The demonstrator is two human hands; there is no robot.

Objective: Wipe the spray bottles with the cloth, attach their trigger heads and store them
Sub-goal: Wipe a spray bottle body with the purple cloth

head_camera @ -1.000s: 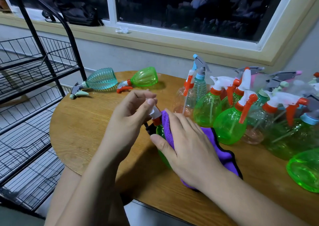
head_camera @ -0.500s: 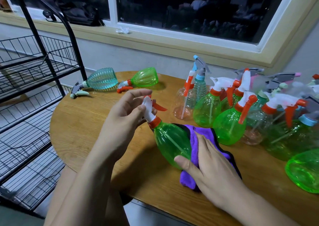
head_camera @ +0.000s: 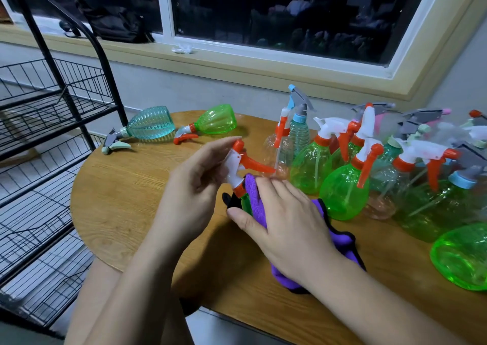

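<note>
A green spray bottle (head_camera: 246,204) lies tilted on the round wooden table (head_camera: 126,199), almost wholly covered by a purple cloth (head_camera: 254,194). Its white and orange trigger head (head_camera: 238,164) points up to the right. My left hand (head_camera: 195,186) grips that trigger head from the left. My right hand (head_camera: 287,220) presses the cloth around the bottle's body, thumb on the near side. Only a sliver of green shows at the neck.
Two capped bottles, a teal one (head_camera: 150,127) and a green one (head_camera: 214,120), lie at the table's far left. Several bottles (head_camera: 342,191) crowd the right half, and a green one (head_camera: 461,255) lies at the right edge. A black wire rack (head_camera: 52,123) stands left.
My right hand slid the cloth up from the bottle's base to its neck, covering the green body. The trigger head has turned so its orange lever points right.
</note>
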